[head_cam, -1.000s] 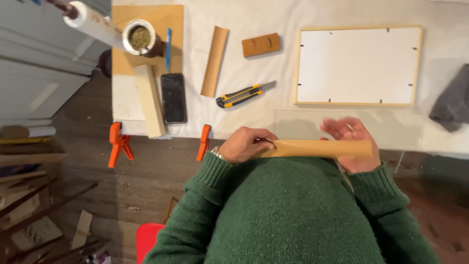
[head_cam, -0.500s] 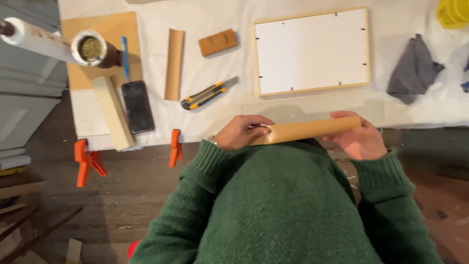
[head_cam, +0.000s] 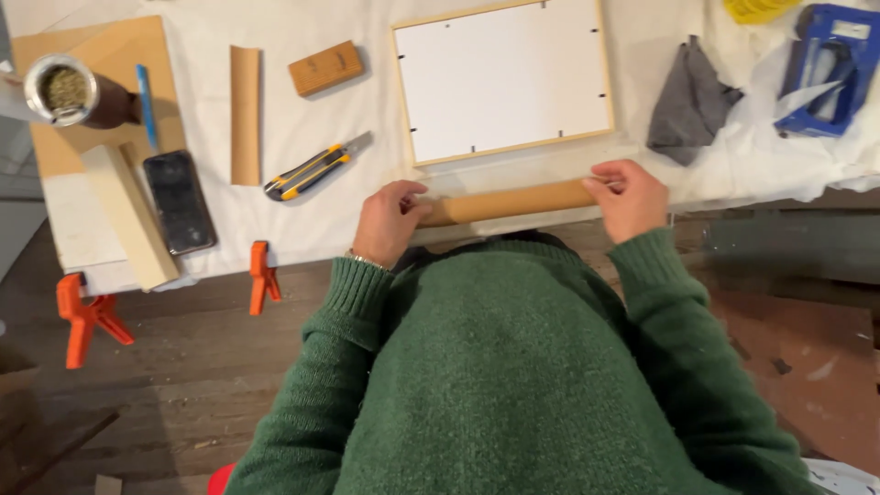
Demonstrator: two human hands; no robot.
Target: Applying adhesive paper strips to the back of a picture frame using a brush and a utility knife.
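Cardboard roll point(head_cam: 510, 202) (table's near edge) held endwise by both hands point(head_cam: 387, 223).

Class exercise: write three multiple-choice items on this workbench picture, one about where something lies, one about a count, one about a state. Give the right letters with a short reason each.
1. Where does the yellow-and-black utility knife lie?
A. left of the pale wooden picture frame
B. on the frame
C. on the floor

2. How many orange spring clamps grip the table's near edge?
A. one
B. two
C. four

3. How is the tan roll of paper held?
A. by one hand
B. by nobody
C. by both hands, one at each end

Answers: 1 A, it rests on the white cloth left of the frame. 2 B, one clamp and another show. 3 C, left hand and right hand grip its ends.
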